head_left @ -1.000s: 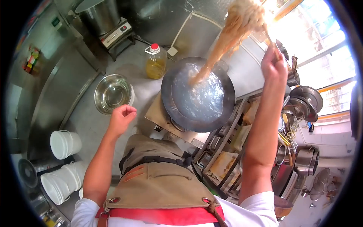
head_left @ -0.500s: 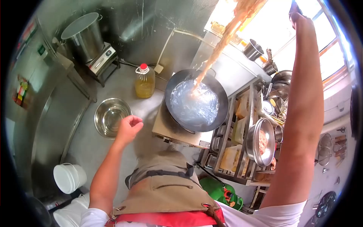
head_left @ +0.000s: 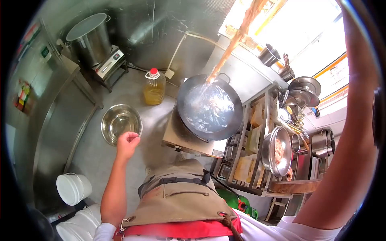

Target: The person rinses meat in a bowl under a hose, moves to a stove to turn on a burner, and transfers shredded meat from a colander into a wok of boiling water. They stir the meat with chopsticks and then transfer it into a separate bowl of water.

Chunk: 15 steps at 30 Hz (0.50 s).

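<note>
My left hand [head_left: 128, 144] is closed with its fingers curled together and nothing visible in it. In the view it overlaps the lower right rim of a steel bowl [head_left: 106, 130] on the floor; whether it touches cannot be told. A dark wok [head_left: 236, 110] holding clear, glinting water [head_left: 209, 110] sits on a steel stove [head_left: 179, 140]. From the top edge of the view a brownish-orange, rope-like stream [head_left: 229, 52] comes down into the wok's far side. My right arm [head_left: 350, 140] is raised along the right edge, its hand out of view.
An oil jug [head_left: 154, 90] with a red cap stands behind the bowl. Right of the stove is a steel rack [head_left: 257, 132] with containers and a bowl of minced-looking food [head_left: 279, 150]. A stockpot [head_left: 90, 42] stands at back left, white buckets [head_left: 73, 188] at lower left.
My right arm has swung outward to the right, and its hand has left the view. My left hand has moved down and left. The stream is thinner and lands nearer the wok's far rim.
</note>
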Tool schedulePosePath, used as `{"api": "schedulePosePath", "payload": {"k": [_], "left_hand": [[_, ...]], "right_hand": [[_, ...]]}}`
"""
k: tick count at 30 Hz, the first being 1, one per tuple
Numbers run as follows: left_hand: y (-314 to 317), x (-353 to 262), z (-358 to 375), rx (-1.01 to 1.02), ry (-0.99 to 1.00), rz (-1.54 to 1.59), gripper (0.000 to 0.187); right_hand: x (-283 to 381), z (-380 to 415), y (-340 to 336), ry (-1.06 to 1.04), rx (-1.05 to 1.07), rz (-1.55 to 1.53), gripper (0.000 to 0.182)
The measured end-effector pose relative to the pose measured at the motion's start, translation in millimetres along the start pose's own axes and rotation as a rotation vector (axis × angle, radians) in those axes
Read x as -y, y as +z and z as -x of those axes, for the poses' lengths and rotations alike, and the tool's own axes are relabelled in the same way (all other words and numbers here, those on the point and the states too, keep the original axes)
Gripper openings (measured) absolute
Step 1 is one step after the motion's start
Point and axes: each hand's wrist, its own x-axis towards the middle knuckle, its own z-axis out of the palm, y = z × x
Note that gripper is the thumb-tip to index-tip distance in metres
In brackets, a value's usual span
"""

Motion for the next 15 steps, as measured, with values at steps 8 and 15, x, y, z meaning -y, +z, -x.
{"api": "schedulePosePath", "payload": {"k": [8, 15], "left_hand": [[-49.3, 48.2, 22.2, -0.175, -0.102, 0.088, 0.014], [-100.6, 66.9, 54.1, -0.260, -0.219, 0.079, 0.017]], "right_hand": [[17.5, 36.0, 59.6, -0.357, 0.092, 0.801, 0.038], [14.4, 108.3, 159.8, -0.451, 0.233, 0.925, 0.038]]}}
